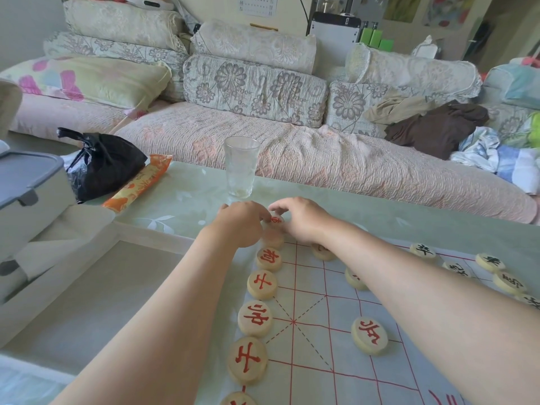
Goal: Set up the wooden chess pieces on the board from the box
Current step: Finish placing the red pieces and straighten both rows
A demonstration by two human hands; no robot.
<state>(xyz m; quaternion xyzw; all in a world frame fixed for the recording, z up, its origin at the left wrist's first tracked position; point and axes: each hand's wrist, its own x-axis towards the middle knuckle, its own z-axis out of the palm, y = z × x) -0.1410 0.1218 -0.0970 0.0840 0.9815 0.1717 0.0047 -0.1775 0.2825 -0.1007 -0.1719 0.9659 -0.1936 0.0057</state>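
Right fingers (277,211) are curled, with the index arched over the far rim of the piece (276,220) and the thumb at its near-right rim, pinching it. Left fingers (261,220) are curled too, tips against the piece's left rim; cannot tell if they grip or only touch. The piece sits between both sets of fingertips, red mark face up, at the board's far left corner. It is low over the surface; cannot tell if it is set down.

Left hand (242,222) and right hand (302,219) nearly meet over it.

Just nearer than the piece, a row (262,284) of red-marked discs runs down the left edge of the board (309,285) toward the camera. The first disc (273,238) is blurred and partly under the left hand. A lone red disc (369,339) lies further in on the grid. Two discs (323,252) are half hidden under the right forearm. Black-marked discs (491,262) cluster at the right edge.

Beyond the hands on the table (181,200) stands a glass (242,168), upright, near the piece but apart. Further left are an orange packet (137,184), a black bag (102,162) and a grey box (29,182). A sofa (292,153) is behind.
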